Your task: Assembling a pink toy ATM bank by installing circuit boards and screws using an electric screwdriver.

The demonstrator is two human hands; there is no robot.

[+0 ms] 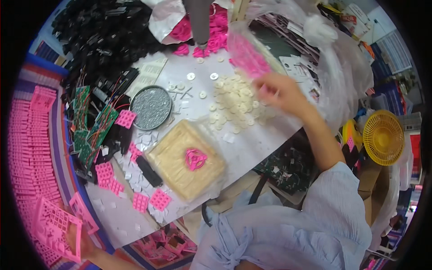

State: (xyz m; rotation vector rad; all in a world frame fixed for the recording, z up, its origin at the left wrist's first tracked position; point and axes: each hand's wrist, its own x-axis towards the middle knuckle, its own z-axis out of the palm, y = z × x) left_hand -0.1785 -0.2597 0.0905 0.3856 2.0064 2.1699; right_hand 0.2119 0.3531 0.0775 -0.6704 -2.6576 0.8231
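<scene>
At the lower left, my left hand [76, 236] is closed around a pink plastic housing [56, 222] with a grid of holes. Another pink frame [83, 211] lies right beside it. My right hand [283, 96] is over the right edge of a pile of cream-white round discs [236, 96], its fingers curled together and a little blurred. Whatever is between those fingertips is too small to make out. Close by lies a clear bag of pink parts [249, 56]. A pink round part with a ring and spokes [196, 159] sits on a plastic-wrapped tan block [184, 168].
A round tin of small grey metal pieces [151, 108] stands left of the discs. Green circuit boards [92, 121] and a heap of black parts [103, 31] lie behind it. Stacked pink housings [31, 148] line the left side. A grey vertical post [198, 20] comes down at the back.
</scene>
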